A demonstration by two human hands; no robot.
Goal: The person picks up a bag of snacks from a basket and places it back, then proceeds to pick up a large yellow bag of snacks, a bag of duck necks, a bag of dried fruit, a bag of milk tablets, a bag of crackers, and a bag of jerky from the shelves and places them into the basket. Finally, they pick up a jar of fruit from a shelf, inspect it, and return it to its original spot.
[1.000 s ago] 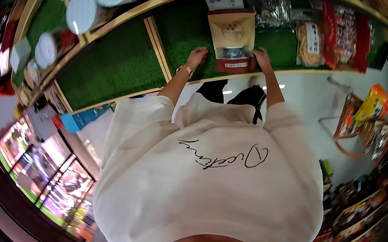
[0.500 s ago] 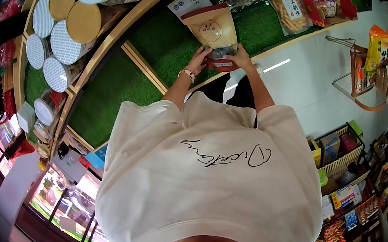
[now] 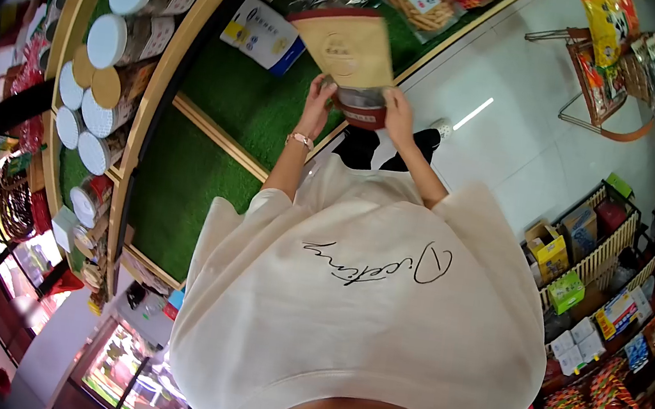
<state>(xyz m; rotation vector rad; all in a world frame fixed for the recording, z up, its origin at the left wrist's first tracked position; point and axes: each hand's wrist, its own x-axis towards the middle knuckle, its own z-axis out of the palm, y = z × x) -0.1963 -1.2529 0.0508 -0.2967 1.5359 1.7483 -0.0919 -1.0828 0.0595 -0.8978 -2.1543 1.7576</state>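
Note:
Between both hands is a tan stand-up food pouch (image 3: 347,46) with dark red bands at its top and bottom and a see-through window low on its front. My left hand (image 3: 318,107), with a bracelet at the wrist, grips the pouch's lower left side. On the lower right side, my right hand (image 3: 397,114) is closed on the same pouch. It is held tilted above the front edge of a green turf-covered shelf (image 3: 229,101). A white pouch with blue and yellow print (image 3: 263,35) lies on the turf left of it.
Clear bags of snacks, including a bag of sticks (image 3: 419,1), lie farther along the shelf. Lidded jars (image 3: 107,41) line the raised tier at left. Right are a chair (image 3: 599,87) holding packets, tiled floor (image 3: 477,133), and a crate (image 3: 601,228) of boxes.
The pouch has shifted slightly left and tilted, still in both hands. My view has moved, showing more of the white-and-blue pouch and the jars.

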